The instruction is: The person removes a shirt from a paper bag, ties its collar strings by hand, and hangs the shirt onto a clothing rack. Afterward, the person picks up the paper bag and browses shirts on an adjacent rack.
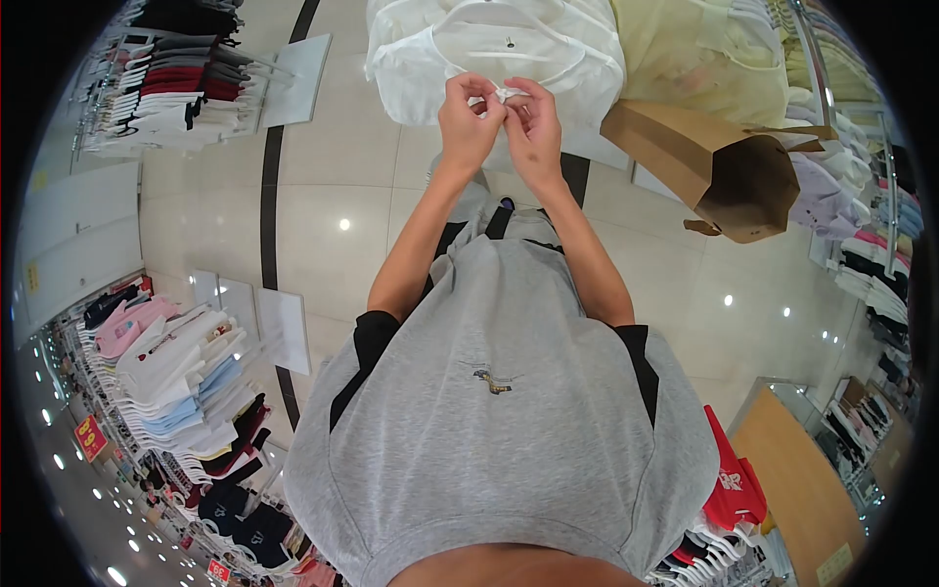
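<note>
My left hand (469,125) and my right hand (533,135) meet at the top middle of the head view, fingers closed in a pinch. Between the fingertips is a small white piece of fabric (506,95); whether it joins the garment behind it I cannot tell. Just beyond my hands hangs a sheer white garment (411,83) with a wide neckline. A white hanger (518,12) curves across its neck opening. Right of it hangs a pale yellow garment (699,59).
An open brown paper bag (665,157) hangs at the right by the rail. Clothes racks (176,372) with many garments line the left side, and another rack (890,225) stands at the far right. A red garment (732,479) hangs at the lower right. Glossy tiles (333,225) cover the floor.
</note>
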The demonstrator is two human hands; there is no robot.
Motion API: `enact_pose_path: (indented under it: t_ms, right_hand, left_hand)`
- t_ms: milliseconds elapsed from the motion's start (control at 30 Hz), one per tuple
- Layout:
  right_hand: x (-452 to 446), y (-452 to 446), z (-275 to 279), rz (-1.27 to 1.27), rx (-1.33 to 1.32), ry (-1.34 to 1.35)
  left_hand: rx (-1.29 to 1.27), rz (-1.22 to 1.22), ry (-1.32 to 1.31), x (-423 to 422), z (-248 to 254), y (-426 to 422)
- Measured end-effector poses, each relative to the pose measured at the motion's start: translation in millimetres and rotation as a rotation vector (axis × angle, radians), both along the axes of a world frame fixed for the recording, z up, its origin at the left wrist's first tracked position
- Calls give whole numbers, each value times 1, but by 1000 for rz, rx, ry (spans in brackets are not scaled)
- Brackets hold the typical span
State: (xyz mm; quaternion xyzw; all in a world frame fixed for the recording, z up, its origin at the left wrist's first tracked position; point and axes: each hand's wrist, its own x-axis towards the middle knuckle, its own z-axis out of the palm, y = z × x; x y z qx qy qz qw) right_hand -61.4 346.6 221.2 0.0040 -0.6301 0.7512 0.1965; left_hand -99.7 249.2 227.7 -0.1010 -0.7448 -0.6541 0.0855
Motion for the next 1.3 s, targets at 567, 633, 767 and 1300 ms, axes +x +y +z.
enact_pose_path:
  t_ms: [567, 633, 767, 1300]
  right_hand:
    - [9, 9, -30, -272, 294, 132]
    - [14, 10, -32, -190, 233, 26]
    - [13, 4, -40, -40, 82, -118]
    - [-2, 2, -49, -147, 301, -152]
  left_hand:
    - [393, 12, -133, -8, -8, 5]
    - [454, 7, -176, -8, -5, 5]
    - [529, -23, -261, -13, -14, 3]
    - [432, 33, -301, -20, -12, -14]
